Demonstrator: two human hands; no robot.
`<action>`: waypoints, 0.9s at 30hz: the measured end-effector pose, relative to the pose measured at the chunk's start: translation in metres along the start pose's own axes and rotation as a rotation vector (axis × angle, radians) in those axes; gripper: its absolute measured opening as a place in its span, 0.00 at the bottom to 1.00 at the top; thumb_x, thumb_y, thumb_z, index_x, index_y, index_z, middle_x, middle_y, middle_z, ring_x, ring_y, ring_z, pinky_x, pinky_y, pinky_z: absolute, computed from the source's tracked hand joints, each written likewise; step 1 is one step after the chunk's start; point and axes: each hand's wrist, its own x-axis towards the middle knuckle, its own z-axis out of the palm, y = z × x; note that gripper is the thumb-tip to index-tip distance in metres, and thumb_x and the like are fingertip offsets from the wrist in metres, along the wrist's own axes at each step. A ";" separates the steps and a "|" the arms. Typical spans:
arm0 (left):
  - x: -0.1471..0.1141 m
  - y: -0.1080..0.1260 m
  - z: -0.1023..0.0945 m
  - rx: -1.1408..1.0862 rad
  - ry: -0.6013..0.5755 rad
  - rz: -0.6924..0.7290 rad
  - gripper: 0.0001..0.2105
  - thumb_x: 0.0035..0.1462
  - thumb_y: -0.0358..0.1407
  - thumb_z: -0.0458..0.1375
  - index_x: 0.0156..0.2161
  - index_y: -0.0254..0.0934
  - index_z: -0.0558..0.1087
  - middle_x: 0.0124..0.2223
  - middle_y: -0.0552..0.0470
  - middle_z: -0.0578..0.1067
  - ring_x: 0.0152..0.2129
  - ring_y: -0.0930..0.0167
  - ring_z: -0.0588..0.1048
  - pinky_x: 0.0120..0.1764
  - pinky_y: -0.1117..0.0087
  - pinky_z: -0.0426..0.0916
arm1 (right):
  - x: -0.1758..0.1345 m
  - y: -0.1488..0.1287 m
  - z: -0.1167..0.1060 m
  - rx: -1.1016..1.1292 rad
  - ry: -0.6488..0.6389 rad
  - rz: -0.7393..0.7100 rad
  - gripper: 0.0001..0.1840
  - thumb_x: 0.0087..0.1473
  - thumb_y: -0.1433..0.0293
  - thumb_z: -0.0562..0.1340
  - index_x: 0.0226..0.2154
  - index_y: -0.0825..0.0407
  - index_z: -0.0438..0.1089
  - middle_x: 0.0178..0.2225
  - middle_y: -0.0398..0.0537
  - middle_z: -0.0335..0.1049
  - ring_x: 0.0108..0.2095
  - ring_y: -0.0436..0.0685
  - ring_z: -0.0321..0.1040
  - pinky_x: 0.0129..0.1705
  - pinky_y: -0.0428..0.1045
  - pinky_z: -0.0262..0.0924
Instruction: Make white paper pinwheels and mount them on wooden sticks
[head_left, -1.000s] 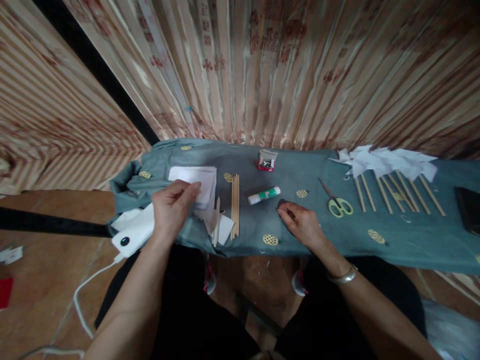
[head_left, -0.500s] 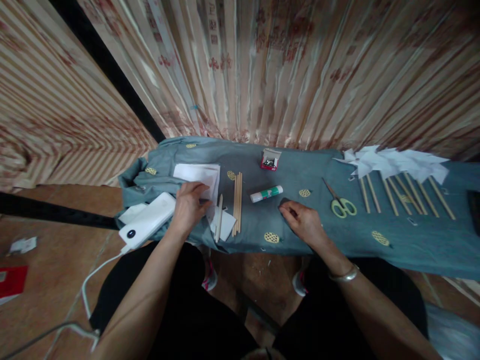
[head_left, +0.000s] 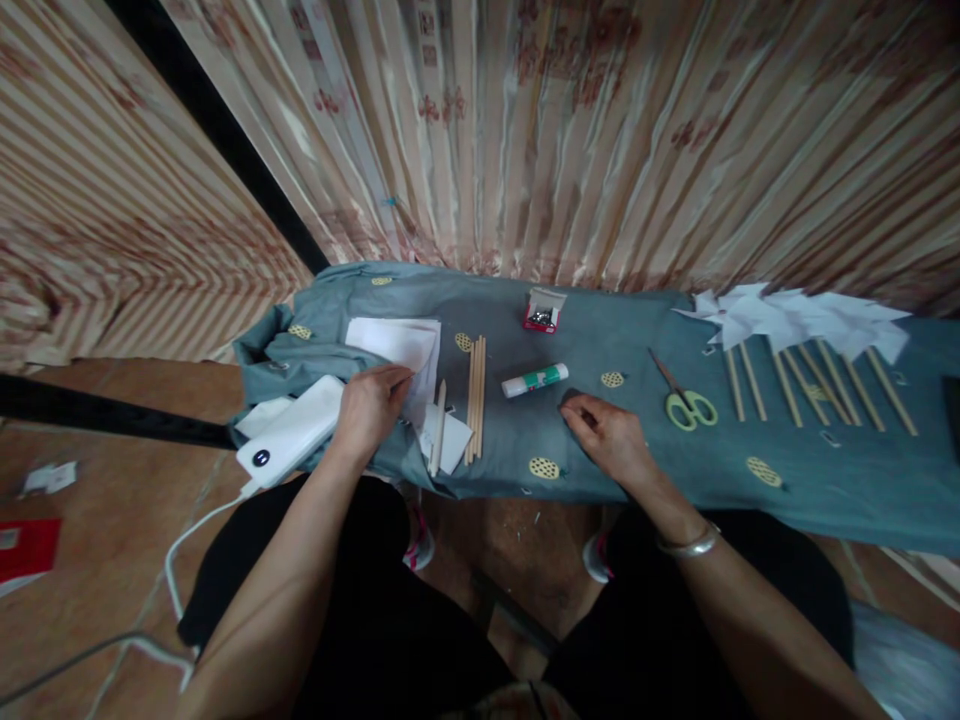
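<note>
My left hand [head_left: 373,405] is at the stack of white paper [head_left: 394,340], with its thumb and fingers pinched together on a sheet near the right side. Its palm covers the lower part of the stack. My right hand [head_left: 604,432] rests on the grey-green cloth with its fingers curled in, and nothing shows in them. Between the hands lie several thin wooden sticks [head_left: 476,400], a pencil-like white stick [head_left: 439,428] on small paper pieces [head_left: 454,445], and a glue stick [head_left: 535,380] with a green label.
A small open red box [head_left: 543,312] of metal pins stands at the back. Scissors [head_left: 686,400] with pale green handles lie right of my right hand. Several white paper pinwheels [head_left: 802,318] on sticks lie farther right. A white power bank [head_left: 292,430] with a cable is at left.
My left hand's thumb and fingers have closed together at the paper, where they were apart before. My right hand stays in place. The view has shifted slightly.
</note>
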 end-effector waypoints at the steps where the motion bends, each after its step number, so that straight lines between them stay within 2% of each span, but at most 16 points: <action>1: 0.000 0.001 -0.001 0.012 0.001 -0.014 0.15 0.58 0.36 0.50 0.41 0.37 0.79 0.44 0.47 0.81 0.41 0.62 0.78 0.46 0.64 0.71 | 0.000 0.000 0.000 -0.003 0.001 0.001 0.12 0.59 0.64 0.56 0.31 0.50 0.73 0.26 0.45 0.73 0.25 0.53 0.69 0.32 0.46 0.58; 10: 0.002 0.005 -0.005 0.060 0.027 -0.114 0.14 0.57 0.36 0.52 0.38 0.37 0.80 0.41 0.46 0.82 0.39 0.62 0.79 0.41 0.68 0.70 | 0.000 -0.002 -0.002 -0.014 0.002 -0.006 0.13 0.60 0.63 0.55 0.31 0.49 0.73 0.26 0.45 0.74 0.24 0.53 0.68 0.30 0.46 0.59; 16: 0.004 0.005 -0.006 0.015 0.058 -0.157 0.13 0.55 0.36 0.54 0.36 0.36 0.80 0.39 0.46 0.82 0.37 0.61 0.80 0.41 0.67 0.70 | 0.000 -0.001 -0.001 -0.001 -0.011 -0.006 0.12 0.60 0.64 0.56 0.31 0.50 0.72 0.26 0.45 0.74 0.26 0.54 0.70 0.33 0.47 0.59; 27: 0.006 0.005 -0.007 -0.062 0.105 -0.229 0.10 0.51 0.39 0.57 0.31 0.38 0.80 0.36 0.50 0.83 0.35 0.64 0.80 0.40 0.69 0.70 | 0.001 -0.004 -0.002 -0.001 -0.012 -0.002 0.12 0.60 0.64 0.55 0.30 0.49 0.72 0.25 0.45 0.72 0.25 0.54 0.68 0.32 0.47 0.59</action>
